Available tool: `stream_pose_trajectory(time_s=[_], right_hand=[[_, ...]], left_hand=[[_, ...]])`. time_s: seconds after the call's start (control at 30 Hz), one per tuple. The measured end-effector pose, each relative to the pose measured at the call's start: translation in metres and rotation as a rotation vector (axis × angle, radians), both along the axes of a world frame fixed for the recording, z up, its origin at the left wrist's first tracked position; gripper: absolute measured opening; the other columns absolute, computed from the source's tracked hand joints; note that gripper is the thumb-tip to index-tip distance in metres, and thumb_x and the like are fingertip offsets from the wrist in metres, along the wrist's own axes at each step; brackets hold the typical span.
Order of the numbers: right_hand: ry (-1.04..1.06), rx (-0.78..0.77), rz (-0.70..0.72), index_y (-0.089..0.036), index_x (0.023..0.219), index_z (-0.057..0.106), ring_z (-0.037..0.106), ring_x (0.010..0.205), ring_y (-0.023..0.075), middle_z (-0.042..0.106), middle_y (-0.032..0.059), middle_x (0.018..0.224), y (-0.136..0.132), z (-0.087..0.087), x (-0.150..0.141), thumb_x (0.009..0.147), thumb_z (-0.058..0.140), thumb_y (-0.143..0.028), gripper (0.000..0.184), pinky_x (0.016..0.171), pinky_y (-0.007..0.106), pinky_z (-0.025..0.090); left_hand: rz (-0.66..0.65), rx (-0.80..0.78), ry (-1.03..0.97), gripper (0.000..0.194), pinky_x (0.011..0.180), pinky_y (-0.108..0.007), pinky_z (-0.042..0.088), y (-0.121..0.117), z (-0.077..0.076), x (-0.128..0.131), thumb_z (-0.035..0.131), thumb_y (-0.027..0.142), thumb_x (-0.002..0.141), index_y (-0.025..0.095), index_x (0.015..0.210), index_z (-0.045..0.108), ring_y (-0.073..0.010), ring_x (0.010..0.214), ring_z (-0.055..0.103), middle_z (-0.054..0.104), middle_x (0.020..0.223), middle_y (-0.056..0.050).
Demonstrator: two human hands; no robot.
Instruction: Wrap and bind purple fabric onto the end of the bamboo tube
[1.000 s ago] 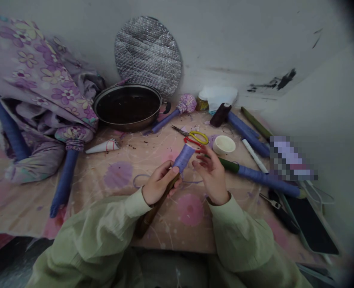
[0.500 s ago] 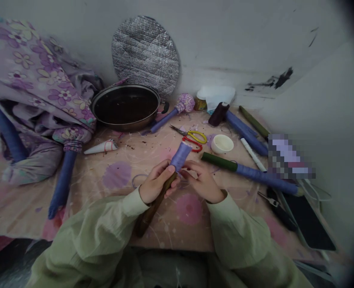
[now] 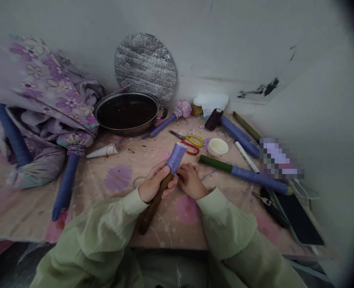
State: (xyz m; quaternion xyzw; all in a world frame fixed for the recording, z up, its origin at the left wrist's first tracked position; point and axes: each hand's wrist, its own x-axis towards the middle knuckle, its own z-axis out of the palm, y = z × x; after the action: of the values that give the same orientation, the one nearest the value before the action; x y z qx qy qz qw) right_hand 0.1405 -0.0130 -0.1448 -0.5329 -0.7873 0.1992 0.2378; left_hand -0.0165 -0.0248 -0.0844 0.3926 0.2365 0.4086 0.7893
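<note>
My left hand [image 3: 155, 182] is closed round a brown stick [image 3: 155, 204] that slants up from the table's front edge. Purple cord [image 3: 176, 157] is wound in a tight band about the stick's upper end. On its right side, my right hand [image 3: 191, 181] is curled with fingertips pinched on a loose purple end of the cord, just below the winding. The fingertips partly hide that end. Beyond the stick lie scissors [image 3: 192, 141] with one yellow and one red handle, and a small white bowl [image 3: 218, 147].
A green stick with purple wrapping [image 3: 255, 176], a phone [image 3: 298, 220] and a black-handled tool [image 3: 273, 210] lie at right. A dark pan [image 3: 125, 128], a white cone [image 3: 101, 151] and flowered cloth bundles [image 3: 53, 88] with purple handles stand left. A dark thread spool [image 3: 214, 119] lies behind.
My right hand has moved in closer to the stick, and its fingers have gone from loosely spread to pinched on the cord. The view has shifted slightly.
</note>
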Motion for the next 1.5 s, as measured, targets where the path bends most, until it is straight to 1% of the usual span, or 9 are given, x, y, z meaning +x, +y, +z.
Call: stream_pose_trajectory(time_s=[0.4,0.5,0.6,0.67,0.77,0.87,1.0,1.23,1.5], right_hand=[[0.251,0.023,-0.29,-0.018,0.074,0.053,0.052,0.06,0.0182,0.057,0.0036,0.063,0.034,0.01,0.02,0.083,0.04,-0.018,0.016,0.062,0.031,0.039],[0.338,0.045,-0.297,-0.018,0.08,0.056,0.057,0.065,0.0188,0.061,0.0054,0.07,0.055,0.027,0.011,0.08,0.046,-0.019,0.011,0.068,0.033,0.043],[0.426,0.065,-0.234,-0.018,0.09,0.059,0.058,0.09,0.0213,0.064,0.0083,0.094,0.074,0.045,-0.01,0.07,0.062,-0.02,0.02,0.083,0.036,0.043],[0.483,0.036,-0.178,-0.018,0.081,0.061,0.058,0.089,0.0221,0.065,0.0067,0.086,0.079,0.054,-0.026,0.069,0.066,-0.03,0.017,0.083,0.036,0.044],[0.579,-0.076,-0.073,-0.017,0.068,0.059,0.06,0.067,0.0178,0.062,0.003,0.066,0.068,0.061,-0.042,0.079,0.05,-0.052,0.038,0.067,0.032,0.049],[0.673,-0.151,-0.028,-0.018,0.083,0.06,0.059,0.06,0.0137,0.062,0.0025,0.071,0.042,0.066,-0.046,0.084,0.034,-0.06,0.049,0.056,0.027,0.049],[0.707,-0.194,-0.002,-0.018,0.096,0.06,0.056,0.052,0.0121,0.061,0.0008,0.068,0.011,0.078,-0.039,0.081,0.048,-0.055,0.042,0.046,0.024,0.044],[0.715,-0.065,-0.106,-0.016,0.067,0.065,0.051,0.055,0.0126,0.06,0.0013,0.06,0.002,0.087,-0.025,0.07,0.067,-0.039,0.023,0.054,0.027,0.04],[0.78,-0.098,-0.106,-0.016,0.07,0.067,0.053,0.057,0.0129,0.065,0.0023,0.064,0.009,0.07,-0.017,0.071,0.066,-0.037,0.021,0.056,0.027,0.042]], left_hand=[[0.042,-0.031,-0.289,0.038,0.027,-0.012,0.024,0.014,0.008,-0.022,0.061,0.053,0.074,0.018,0.085,0.053,-0.0015,0.028,0.026,0.04,0.049,0.009],[0.074,0.004,-0.256,0.041,0.027,-0.012,0.023,0.018,0.007,-0.024,0.061,0.056,0.072,0.018,0.085,0.052,-0.0016,0.028,0.026,0.039,0.048,0.01],[0.088,0.035,-0.193,0.043,0.027,-0.013,0.023,0.022,0.001,-0.023,0.059,0.058,0.072,0.018,0.086,0.05,-0.0021,0.028,0.028,0.04,0.048,0.01],[0.092,0.055,-0.17,0.045,0.026,-0.014,0.022,0.025,-0.003,-0.02,0.059,0.059,0.071,0.017,0.085,0.049,-0.0026,0.027,0.029,0.041,0.048,0.01],[0.113,0.092,-0.125,0.047,0.027,-0.015,0.024,0.026,-0.005,-0.017,0.06,0.059,0.07,0.017,0.084,0.046,-0.003,0.027,0.031,0.043,0.049,0.009],[0.153,0.134,-0.073,0.045,0.027,-0.015,0.026,0.025,-0.003,-0.014,0.06,0.058,0.071,0.018,0.081,0.042,-0.0035,0.028,0.033,0.044,0.048,0.009],[0.211,0.189,0.006,0.043,0.028,-0.015,0.027,0.021,0.0,-0.013,0.059,0.056,0.073,0.019,0.082,0.04,-0.004,0.029,0.037,0.047,0.051,0.009],[0.33,0.266,0.156,0.04,0.03,-0.013,0.027,0.018,-0.004,-0.009,0.059,0.053,0.075,0.021,0.082,0.037,-0.0026,0.031,0.04,0.047,0.054,0.011],[0.354,0.284,0.259,0.046,0.035,-0.015,0.033,0.015,-0.007,-0.005,0.074,0.033,0.066,0.019,0.093,0.039,-0.0014,0.037,0.041,0.049,0.065,0.01]])
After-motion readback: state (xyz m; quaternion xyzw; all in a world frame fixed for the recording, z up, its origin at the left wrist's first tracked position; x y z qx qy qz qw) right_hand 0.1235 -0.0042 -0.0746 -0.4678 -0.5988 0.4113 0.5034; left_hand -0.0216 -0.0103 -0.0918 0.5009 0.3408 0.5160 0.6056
